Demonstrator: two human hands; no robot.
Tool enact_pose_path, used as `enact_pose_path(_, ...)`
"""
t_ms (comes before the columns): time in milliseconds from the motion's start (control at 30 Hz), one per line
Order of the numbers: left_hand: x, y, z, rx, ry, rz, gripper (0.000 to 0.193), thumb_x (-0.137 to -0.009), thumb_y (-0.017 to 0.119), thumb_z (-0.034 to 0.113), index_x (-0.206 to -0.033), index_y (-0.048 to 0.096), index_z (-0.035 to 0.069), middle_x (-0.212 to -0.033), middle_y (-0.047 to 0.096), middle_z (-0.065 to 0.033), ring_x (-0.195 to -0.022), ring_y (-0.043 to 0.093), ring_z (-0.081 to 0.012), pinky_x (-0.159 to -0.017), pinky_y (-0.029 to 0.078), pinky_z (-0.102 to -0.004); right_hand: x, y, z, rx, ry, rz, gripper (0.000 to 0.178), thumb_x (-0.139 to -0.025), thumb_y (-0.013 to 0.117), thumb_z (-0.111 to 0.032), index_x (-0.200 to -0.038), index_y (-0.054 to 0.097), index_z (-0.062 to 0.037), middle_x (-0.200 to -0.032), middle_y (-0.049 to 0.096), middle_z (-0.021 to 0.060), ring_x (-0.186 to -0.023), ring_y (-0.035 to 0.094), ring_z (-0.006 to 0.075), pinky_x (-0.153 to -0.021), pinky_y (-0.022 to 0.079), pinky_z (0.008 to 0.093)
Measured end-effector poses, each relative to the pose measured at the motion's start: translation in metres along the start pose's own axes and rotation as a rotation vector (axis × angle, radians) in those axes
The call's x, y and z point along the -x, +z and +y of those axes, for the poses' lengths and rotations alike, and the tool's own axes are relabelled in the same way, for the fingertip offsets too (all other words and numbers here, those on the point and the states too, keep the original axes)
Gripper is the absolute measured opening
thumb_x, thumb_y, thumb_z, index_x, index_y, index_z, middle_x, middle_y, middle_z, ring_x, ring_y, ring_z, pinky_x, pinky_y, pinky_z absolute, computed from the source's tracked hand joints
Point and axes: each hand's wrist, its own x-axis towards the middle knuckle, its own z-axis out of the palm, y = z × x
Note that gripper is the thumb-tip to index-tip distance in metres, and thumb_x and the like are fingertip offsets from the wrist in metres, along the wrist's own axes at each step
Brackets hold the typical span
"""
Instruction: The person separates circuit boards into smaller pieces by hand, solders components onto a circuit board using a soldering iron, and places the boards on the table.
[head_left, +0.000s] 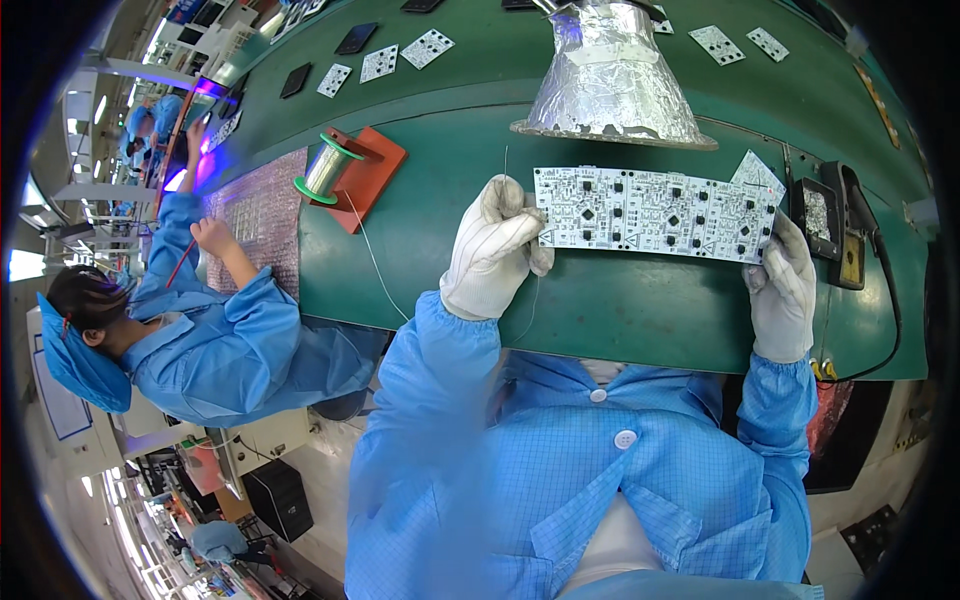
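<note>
A long white circuit board [655, 213], dotted with small black parts, is held up level above the green bench. My left hand [492, 250], in a white glove, is closed on its left end. A thin solder wire [506, 160] sticks up above those fingers and trails below them. My right hand [783, 292], also gloved, grips the board's lower right corner, its thumb partly hidden. Behind the board's right end, a corner of another white board [757, 172] shows.
A solder spool [328, 172] sits on a red stand [385, 165] to the left. A foil-covered hood [620, 80] hangs ahead. At right stand a soldering-iron holder [850, 225] and its black cord [897, 310]. Boards [428, 48] lie farther back. A co-worker [200, 340] sits at left.
</note>
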Motion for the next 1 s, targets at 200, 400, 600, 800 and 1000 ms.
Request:
enact_pose_path(200, 0.0, -0.003, -0.002, 0.014, 0.04, -0.011, 0.027, -0.081, 0.063, 0.006, -0.087, 0.037, 0.012, -0.092, 0.054, -0.0119, -0.068, 0.054, -0.0176, -0.062, 0.044, -0.031, -0.003, -0.003, 0.005, 0.048, -0.039, -0.001, 0.036, -0.09, 0.058, -0.013, -0.124, 0.052, -0.0004, -0.107, 0.059, 0.0057, -0.078, 0.05, 0.0101, -0.07, 0.04, 0.0224)
enact_pose_path(400, -0.002, -0.005, -0.012, -0.063, 0.174, -0.042, 0.027, -0.076, 0.062, 0.004, -0.089, 0.041, 0.012, -0.106, 0.056, -0.0139, -0.089, 0.049, -0.0149, -0.081, 0.041, -0.0292, -0.005, -0.003, 0.006, -0.02, -0.108, -0.062, 0.032, -0.085, 0.065, -0.006, -0.115, 0.054, 0.0014, -0.12, 0.058, 0.0164, -0.112, 0.057, 0.0212, -0.101, 0.041, 0.0326)
enact_pose_path(600, -0.002, -0.008, -0.016, -0.027, 0.196, -0.062, 0.033, -0.077, 0.073, 0.011, -0.091, 0.044, 0.014, -0.108, 0.058, -0.0126, -0.088, 0.05, -0.0125, -0.071, 0.039, -0.0228, -0.007, -0.006, 0.008, -0.013, -0.103, -0.08, 0.036, -0.082, 0.069, -0.012, -0.114, 0.055, -0.0015, -0.124, 0.057, 0.0177, -0.114, 0.057, 0.0247, -0.097, 0.044, 0.0335)
enact_pose_path(800, 0.0, -0.009, -0.015, -0.025, 0.171, -0.065, 0.035, -0.078, 0.076, 0.016, -0.091, 0.044, 0.016, -0.104, 0.058, -0.0085, -0.094, 0.054, -0.017, -0.076, 0.042, -0.0285, -0.005, -0.003, 0.002, 0.058, -0.057, -0.051, 0.03, -0.084, 0.064, -0.008, -0.112, 0.055, -0.0009, -0.122, 0.058, 0.0174, -0.113, 0.058, 0.0252, -0.101, 0.042, 0.0351)
enact_pose_path(1000, 0.003, -0.009, -0.014, -0.034, 0.209, -0.086, 0.037, -0.079, 0.075, 0.017, -0.087, 0.04, 0.016, -0.098, 0.055, -0.0076, -0.099, 0.052, -0.0203, -0.091, 0.041, -0.036, -0.005, 0.003, -0.001, 0.053, -0.009, -0.067, 0.032, -0.084, 0.067, -0.011, -0.112, 0.055, -0.0028, -0.122, 0.058, 0.0171, -0.114, 0.057, 0.023, -0.101, 0.043, 0.0323)
